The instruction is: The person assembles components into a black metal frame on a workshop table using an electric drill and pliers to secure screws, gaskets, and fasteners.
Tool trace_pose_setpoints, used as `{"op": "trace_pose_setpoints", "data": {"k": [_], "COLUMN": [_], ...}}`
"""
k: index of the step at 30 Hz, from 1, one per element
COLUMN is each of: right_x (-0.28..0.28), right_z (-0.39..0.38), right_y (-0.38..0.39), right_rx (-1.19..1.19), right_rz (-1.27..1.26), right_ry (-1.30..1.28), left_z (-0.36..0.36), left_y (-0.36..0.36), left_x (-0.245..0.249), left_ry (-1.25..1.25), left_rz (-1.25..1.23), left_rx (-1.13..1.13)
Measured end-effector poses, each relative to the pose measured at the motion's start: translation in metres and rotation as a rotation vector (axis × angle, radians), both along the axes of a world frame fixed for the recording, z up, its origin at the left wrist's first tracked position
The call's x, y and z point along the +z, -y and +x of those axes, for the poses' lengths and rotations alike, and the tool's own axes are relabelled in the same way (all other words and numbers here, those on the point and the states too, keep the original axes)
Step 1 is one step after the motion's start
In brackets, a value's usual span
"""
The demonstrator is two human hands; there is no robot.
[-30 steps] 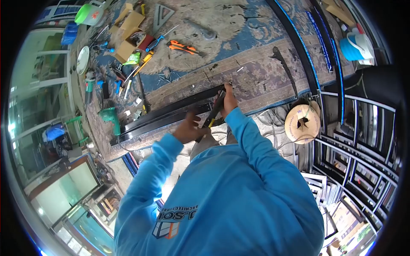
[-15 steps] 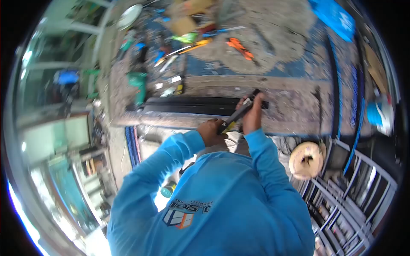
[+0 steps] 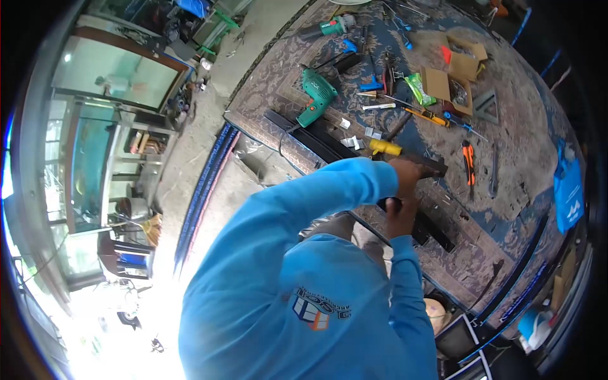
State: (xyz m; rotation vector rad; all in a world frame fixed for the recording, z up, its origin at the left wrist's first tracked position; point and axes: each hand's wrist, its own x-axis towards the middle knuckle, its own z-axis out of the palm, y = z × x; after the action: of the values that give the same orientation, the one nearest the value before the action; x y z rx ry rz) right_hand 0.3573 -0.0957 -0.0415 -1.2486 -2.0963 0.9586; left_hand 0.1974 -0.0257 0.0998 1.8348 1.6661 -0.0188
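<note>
My left hand is closed around a short dark bar, whose end sticks out past the fingers on the right. Just below it my right hand grips the same bar, thumb up; the middle of the bar is hidden by the hands. Long black profiles lie on the carpet-covered table beneath, and their ends show beyond my right hand. A yellow-headed tool with a dark handle lies right above my left wrist.
A green drill lies at the left of the table, an angle grinder behind it. Screwdrivers, open cardboard boxes, an orange utility knife and small white pieces lie around. A blue bag is at the right.
The view has turned, so the table now lies slanted. My left hand has moved from the bar's near end up and across, to just above my right hand.
</note>
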Motion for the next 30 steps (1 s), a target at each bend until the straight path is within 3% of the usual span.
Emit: {"op": "trace_pose_setpoints", "data": {"k": [3, 5, 8, 9, 10, 11, 12, 13, 14, 16, 19, 26, 29, 30], "right_x": [-0.005, -0.026, -0.014, 0.006, 0.017, 0.016, 0.019, 0.023, 0.027, 0.037, 0.043, 0.037, 0.056, 0.050], "right_z": [-0.032, -0.053, -0.064, -0.071, -0.076, -0.074, -0.071, -0.066, -0.059, -0.047, -0.026, 0.091, 0.062, 0.050], "right_y": [0.009, 0.007, -0.001, -0.007, -0.012, -0.010, -0.009, -0.007, -0.003, 0.000, 0.002, -0.004, -0.002, 0.000], "right_rx": [0.091, 0.041, 0.118, 0.157, 0.192, 0.152, 0.157, 0.159, 0.161, 0.145, 0.125, 0.099, 0.064, 0.057], "right_rz": [0.165, 0.242, 0.302, 0.146, -0.007, 0.112, 0.125, 0.136, 0.144, 0.138, 0.117, 0.090, 0.055, 0.048], "right_ry": [0.328, 0.310, 0.376, 0.410, 0.435, 0.336, 0.310, 0.287, 0.268, 0.273, 0.347, 0.557, 0.441, 0.397], "left_z": [0.007, 0.010, -0.027, -0.063, -0.100, -0.144, -0.190, -0.224, -0.245, -0.278, -0.302, -0.410, -0.449, -0.443], "left_y": [-0.035, -0.046, -0.034, -0.042, -0.033, -0.039, -0.029, -0.023, -0.019, 0.004, 0.011, 0.046, 0.072, 0.076], "left_x": [-0.073, -0.099, -0.114, -0.085, -0.092, -0.060, -0.071, -0.052, -0.056, -0.091, -0.106, -0.067, -0.106, -0.106], "left_ry": [0.007, 0.072, 0.114, 0.110, 0.094, -0.142, -0.253, -0.180, -0.281, -0.276, -0.185, -0.380, -0.631, -0.551], "left_rz": [0.040, 0.011, 0.562, 0.273, 0.665, 0.270, 0.485, 0.477, 0.303, 0.263, 0.048, -0.071, 0.283, 0.385], "left_rx": [-0.008, 0.026, 0.114, 0.160, 0.345, 0.472, 0.624, 0.798, 1.007, 0.985, 0.853, 0.459, 0.361, 0.391]}}
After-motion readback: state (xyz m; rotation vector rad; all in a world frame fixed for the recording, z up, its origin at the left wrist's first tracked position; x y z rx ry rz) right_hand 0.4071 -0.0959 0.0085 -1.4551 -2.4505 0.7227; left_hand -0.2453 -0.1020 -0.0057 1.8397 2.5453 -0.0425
